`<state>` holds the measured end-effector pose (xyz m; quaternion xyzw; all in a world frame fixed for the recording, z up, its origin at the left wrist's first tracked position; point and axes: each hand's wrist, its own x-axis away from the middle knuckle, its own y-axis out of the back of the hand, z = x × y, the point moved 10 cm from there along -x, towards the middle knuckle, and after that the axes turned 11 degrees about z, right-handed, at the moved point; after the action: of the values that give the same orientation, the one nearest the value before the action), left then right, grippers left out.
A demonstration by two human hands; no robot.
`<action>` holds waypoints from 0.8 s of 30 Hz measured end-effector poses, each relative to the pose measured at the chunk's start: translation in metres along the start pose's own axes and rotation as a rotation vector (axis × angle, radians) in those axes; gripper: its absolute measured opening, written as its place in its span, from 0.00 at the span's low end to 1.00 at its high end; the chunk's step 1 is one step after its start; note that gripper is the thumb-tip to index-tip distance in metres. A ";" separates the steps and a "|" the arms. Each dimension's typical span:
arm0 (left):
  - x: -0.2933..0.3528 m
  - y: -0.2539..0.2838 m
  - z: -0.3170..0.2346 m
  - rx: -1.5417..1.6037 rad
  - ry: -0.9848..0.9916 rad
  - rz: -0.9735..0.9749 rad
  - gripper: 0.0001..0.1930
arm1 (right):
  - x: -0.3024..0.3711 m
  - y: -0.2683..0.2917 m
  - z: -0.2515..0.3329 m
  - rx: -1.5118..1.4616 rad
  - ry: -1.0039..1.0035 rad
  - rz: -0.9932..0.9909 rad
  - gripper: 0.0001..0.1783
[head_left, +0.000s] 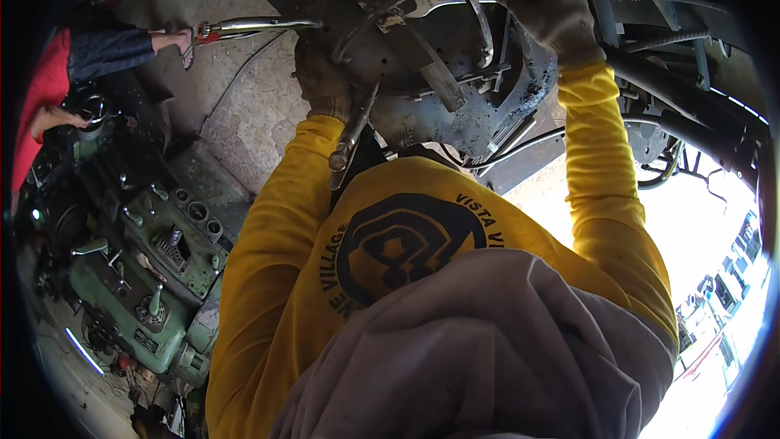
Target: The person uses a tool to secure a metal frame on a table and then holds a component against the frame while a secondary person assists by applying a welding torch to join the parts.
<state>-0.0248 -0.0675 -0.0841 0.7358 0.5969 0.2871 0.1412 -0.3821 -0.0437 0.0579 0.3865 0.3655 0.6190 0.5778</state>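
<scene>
My right hand, in a dirty work glove, is closed at the end of a pale metal spanner. The spanner lies across a dark metal assembly with curved rods and a flat bar. My left hand, in a dark glove, is at the assembly's left edge; shadow hides its fingers. Just beyond it, a silver rod-like tool with a toothed end points left. A metal pipe piece slants beside my left wrist.
At left stands a green machine with several levers. A person in a red top and dark trousers is beyond it, one foot near the silver tool. A thin cable runs over the concrete floor. Dark pipes crowd the right side.
</scene>
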 end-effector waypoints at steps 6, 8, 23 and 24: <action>-0.007 -0.001 0.005 -0.059 -0.206 -0.079 0.21 | -0.040 0.000 0.033 0.441 0.212 0.035 0.17; -0.009 -0.002 0.006 -0.071 -0.242 -0.091 0.20 | -0.052 0.005 0.035 0.417 0.238 0.067 0.17; -0.003 -0.005 0.001 -0.209 -0.284 -0.064 0.26 | -0.123 -0.007 0.066 0.509 0.291 0.384 0.25; -0.005 -0.007 0.006 -0.166 -0.267 -0.030 0.26 | -0.124 -0.010 0.069 0.508 0.313 0.406 0.26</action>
<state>-0.0272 -0.0699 -0.0939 0.7443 0.5578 0.2331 0.2837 -0.3111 -0.1660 0.0717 0.4832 0.5075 0.6622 0.2654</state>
